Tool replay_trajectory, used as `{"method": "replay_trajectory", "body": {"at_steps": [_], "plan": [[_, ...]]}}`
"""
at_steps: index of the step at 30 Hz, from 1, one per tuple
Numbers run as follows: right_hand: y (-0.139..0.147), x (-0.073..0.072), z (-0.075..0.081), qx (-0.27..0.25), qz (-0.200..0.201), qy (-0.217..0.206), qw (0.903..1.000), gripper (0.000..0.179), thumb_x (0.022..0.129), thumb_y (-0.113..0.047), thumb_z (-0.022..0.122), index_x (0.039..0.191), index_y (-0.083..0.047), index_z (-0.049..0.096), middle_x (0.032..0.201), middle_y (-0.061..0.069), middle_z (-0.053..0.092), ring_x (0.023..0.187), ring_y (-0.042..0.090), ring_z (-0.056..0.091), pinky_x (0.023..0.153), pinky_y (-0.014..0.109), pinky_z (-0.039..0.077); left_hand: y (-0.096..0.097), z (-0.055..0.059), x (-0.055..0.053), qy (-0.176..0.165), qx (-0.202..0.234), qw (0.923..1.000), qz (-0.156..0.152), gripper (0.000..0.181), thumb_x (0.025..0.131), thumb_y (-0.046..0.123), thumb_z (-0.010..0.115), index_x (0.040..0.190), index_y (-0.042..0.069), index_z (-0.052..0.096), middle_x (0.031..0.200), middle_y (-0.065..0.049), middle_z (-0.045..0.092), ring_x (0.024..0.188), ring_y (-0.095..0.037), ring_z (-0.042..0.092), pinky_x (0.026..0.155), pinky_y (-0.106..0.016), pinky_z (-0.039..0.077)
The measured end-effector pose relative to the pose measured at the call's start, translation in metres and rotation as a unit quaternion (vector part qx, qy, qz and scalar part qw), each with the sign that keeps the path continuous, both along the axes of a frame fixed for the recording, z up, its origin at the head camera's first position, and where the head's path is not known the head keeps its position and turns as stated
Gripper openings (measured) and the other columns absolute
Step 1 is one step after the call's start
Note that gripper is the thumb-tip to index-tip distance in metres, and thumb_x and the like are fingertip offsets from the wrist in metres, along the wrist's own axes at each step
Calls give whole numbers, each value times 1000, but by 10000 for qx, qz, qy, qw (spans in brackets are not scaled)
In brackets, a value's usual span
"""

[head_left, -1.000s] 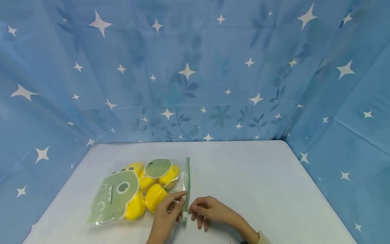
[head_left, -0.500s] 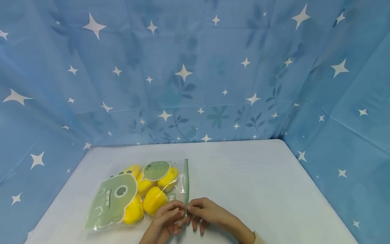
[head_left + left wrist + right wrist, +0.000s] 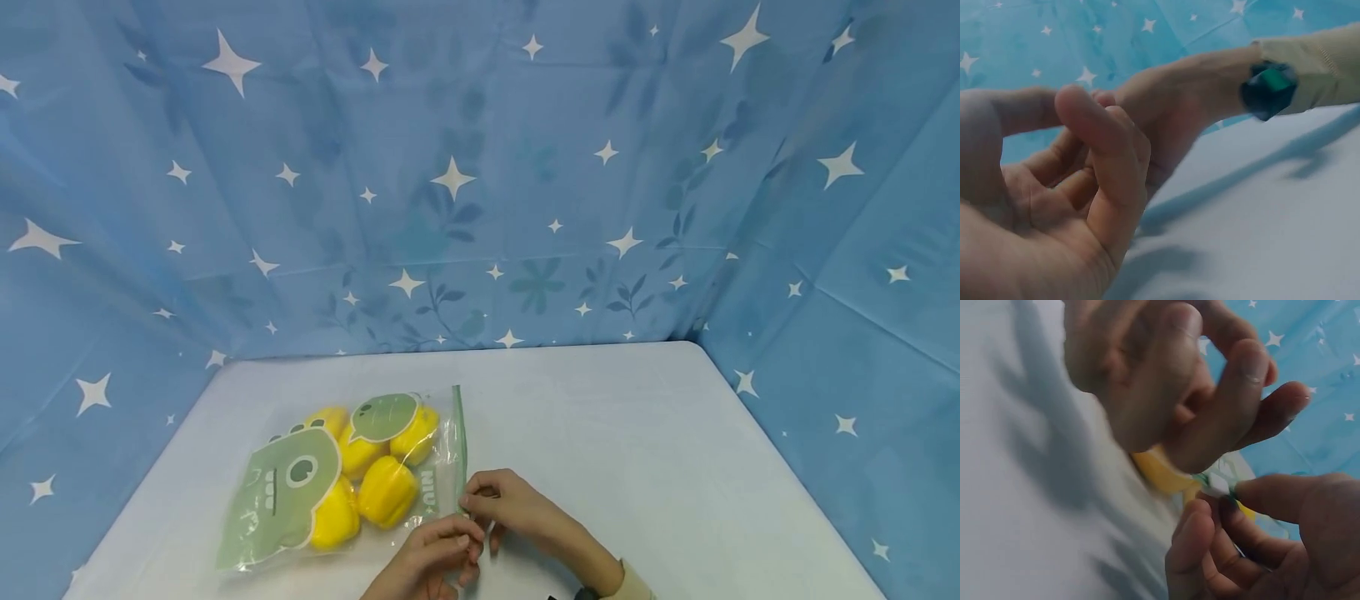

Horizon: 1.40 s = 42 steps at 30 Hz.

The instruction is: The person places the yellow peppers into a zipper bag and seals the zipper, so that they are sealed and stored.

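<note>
A clear zip bag (image 3: 251, 508) with green dinosaur print lies on the left of the table. Several yellow bell peppers (image 3: 387, 492) are inside it. Its green zip strip (image 3: 460, 433) runs along the right side. My right hand (image 3: 517, 504) pinches the near end of that strip between thumb and index finger, right by the white slider (image 3: 1217, 484). My left hand (image 3: 431, 558) hovers just in front of the bag's near right corner, fingers loosely bent, close to the right fingertips. Nothing shows between the left fingers in the right wrist view.
A white table (image 3: 637, 433) carries the bag. Blue star-patterned curtain (image 3: 450, 250) rises behind it and along both sides. A dark wrist device (image 3: 1269, 90) sits on the right wrist by the beige sleeve (image 3: 1316, 65).
The right hand has come in from beside the bag and taken hold of the zip strip's end. The left hand has moved off the strip, nearer and slightly right, uncovering the bag's lettering.
</note>
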State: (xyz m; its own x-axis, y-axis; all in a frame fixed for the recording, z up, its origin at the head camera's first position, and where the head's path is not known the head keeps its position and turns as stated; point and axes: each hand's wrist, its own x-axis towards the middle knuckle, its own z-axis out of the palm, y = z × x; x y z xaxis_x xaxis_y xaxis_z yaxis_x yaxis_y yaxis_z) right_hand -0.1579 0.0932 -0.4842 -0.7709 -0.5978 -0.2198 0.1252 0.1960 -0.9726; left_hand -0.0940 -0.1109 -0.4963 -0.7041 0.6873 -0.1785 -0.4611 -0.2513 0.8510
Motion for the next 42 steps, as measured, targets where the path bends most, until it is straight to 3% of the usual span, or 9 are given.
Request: {"method": "replay_trajectory", "body": {"at_steps": [7, 9, 14, 23, 29, 42], "plan": [[3, -7, 7, 165, -395, 246, 9988, 29, 103, -30, 65, 105, -1, 69, 77, 0, 63, 68, 12, 59, 56, 23, 51, 15, -11, 1, -260, 56, 9996, -109, 24, 111, 31, 48, 121, 19, 65, 106, 8, 63, 81, -3, 57, 68, -11, 50], [3, -8, 7, 188, -477, 303, 9982, 27, 103, -30, 65, 105, -3, 70, 76, -1, 63, 68, 12, 58, 56, 23, 50, 17, -15, 2, -445, 101, 9989, 79, 28, 111, 35, 47, 126, 17, 62, 109, 8, 62, 82, -2, 58, 68, -11, 50], [3, -8, 8, 226, -571, 366, 9974, 27, 102, -30, 66, 104, -4, 70, 74, -3, 61, 64, 11, 54, 56, 22, 46, 19, -19, 4, -813, 353, 9936, 699, 30, 111, 39, 48, 130, 16, 55, 111, 8, 58, 78, 0, 55, 53, -7, 43], [8, -7, 16, 388, -121, 269, 9988, 26, 102, -31, 66, 101, -5, 70, 77, -1, 63, 65, 11, 51, 55, 24, 45, 19, -19, 4, -955, 613, 9889, 959, 35, 111, 45, 47, 124, 15, 58, 112, 5, 59, 76, 0, 57, 51, -7, 44], [12, -9, 16, 572, 283, 242, 9977, 25, 101, -31, 67, 99, -6, 70, 74, 1, 61, 66, 14, 53, 54, 26, 46, 19, -22, 3, -956, 410, 9874, 1193, 33, 111, 42, 48, 120, 13, 61, 109, 4, 59, 73, 1, 57, 51, -7, 46], [12, -5, 18, 593, 425, 170, 9972, 26, 100, -31, 66, 93, -6, 67, 73, -1, 59, 67, 14, 53, 56, 27, 46, 25, -21, 4, -1353, 440, 9748, 1717, 20, 107, 36, 58, 108, 16, 62, 97, 9, 58, 65, 6, 49, 47, -4, 40]]}}
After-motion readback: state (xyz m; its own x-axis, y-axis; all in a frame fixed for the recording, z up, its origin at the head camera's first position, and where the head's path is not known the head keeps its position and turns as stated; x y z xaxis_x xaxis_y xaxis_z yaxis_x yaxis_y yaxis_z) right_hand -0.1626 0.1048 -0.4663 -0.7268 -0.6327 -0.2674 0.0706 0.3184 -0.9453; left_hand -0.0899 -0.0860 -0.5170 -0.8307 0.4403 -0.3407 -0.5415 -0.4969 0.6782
